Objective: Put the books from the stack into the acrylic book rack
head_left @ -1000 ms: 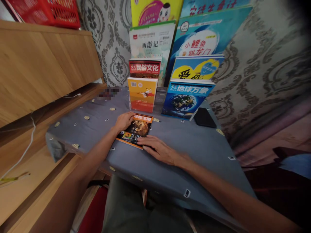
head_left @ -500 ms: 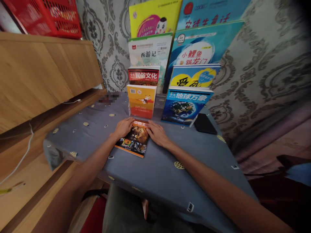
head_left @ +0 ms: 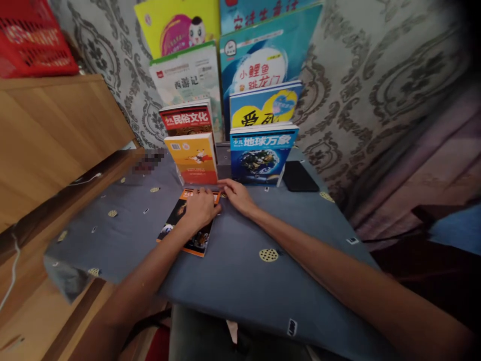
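Note:
A book with a lion cover and orange edges (head_left: 201, 243) lies flat on the grey tablecloth, tilted slightly. My left hand (head_left: 202, 206) rests on its upper half, fingers spread over the cover and thumb by the right edge, hiding most of the lion. Just right of the book is my right hand (head_left: 239, 197), fingers loosely extended toward the lower corner of an upright orange book (head_left: 194, 163); whether they touch it I cannot tell. Behind the orange one stands a red book (head_left: 186, 120). A blue book with a globe (head_left: 261, 158) stands upright beyond my right hand.
Taller books rise behind in two stacks, among them a white-green one (head_left: 188, 75) and a teal one (head_left: 263, 55). A black phone (head_left: 300, 176) lies to the right. At the left are a wooden cabinet (head_left: 63, 140) and a red basket (head_left: 33, 42).
My left hand has moved from the book's upper left edge onto the middle of its cover. My right hand has come off the book's right side. The view has swung to the right.

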The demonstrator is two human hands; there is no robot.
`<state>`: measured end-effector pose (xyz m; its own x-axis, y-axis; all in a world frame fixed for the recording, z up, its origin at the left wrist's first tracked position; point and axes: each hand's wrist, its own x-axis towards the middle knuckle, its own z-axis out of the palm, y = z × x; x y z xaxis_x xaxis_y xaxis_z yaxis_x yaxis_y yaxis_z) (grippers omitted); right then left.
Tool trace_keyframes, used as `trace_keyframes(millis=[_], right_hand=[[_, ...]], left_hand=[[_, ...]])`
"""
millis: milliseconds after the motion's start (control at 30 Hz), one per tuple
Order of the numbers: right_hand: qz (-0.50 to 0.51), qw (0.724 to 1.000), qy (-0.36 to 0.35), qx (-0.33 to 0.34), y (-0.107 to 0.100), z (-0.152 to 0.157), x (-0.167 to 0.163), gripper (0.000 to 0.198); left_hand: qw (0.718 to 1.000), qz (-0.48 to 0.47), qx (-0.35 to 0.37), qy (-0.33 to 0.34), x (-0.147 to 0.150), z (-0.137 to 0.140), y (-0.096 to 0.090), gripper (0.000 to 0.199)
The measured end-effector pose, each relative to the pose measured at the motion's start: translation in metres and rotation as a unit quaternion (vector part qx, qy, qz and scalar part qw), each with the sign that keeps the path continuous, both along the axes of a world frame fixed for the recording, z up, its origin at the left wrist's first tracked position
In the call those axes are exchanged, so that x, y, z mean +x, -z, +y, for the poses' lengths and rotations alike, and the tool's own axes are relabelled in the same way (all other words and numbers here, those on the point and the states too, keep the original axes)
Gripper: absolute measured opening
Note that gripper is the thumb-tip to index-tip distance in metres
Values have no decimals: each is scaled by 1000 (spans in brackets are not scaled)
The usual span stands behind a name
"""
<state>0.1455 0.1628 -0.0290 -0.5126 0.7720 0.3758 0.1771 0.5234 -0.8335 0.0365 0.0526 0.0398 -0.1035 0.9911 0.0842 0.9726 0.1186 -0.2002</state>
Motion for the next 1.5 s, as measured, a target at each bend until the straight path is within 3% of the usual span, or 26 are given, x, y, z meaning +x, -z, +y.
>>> trace_keyframes(millis=[167, 633, 733, 867, 1033, 1167, 1333, 1500], right_hand=[[36, 998, 1, -55, -4, -6, 0, 39], [68, 998, 9, 11, -15, -15, 8, 36], [15, 998, -6, 60, -20, -24, 11, 37], [-137, 983, -40, 118, -23, -34, 11, 31], [-171, 972, -35, 159, -21, -38, 8, 30], [-168, 967, -44, 186, -15, -34, 4, 30], [-157, 965, -78, 195, -6, -25, -4, 33], [-158, 963, -88, 200, -2, -24, -4, 35]], left_hand=[[998, 21, -51, 15, 3, -4, -7, 36], [999, 15, -39, 1, -7, -1, -9, 39], [999, 6, -37, 9, -3, -3, -6, 42], [998, -24, -48, 34, -14, -7, -7, 41], [973, -137, -100, 158, -73, -36, -14, 39], [960, -182, -124, 175, -106, -82, -17, 44], [956, -167, -148, 189, -97, -115, -13, 58], [969, -135, -110, 174, -86, -115, -2, 49]])
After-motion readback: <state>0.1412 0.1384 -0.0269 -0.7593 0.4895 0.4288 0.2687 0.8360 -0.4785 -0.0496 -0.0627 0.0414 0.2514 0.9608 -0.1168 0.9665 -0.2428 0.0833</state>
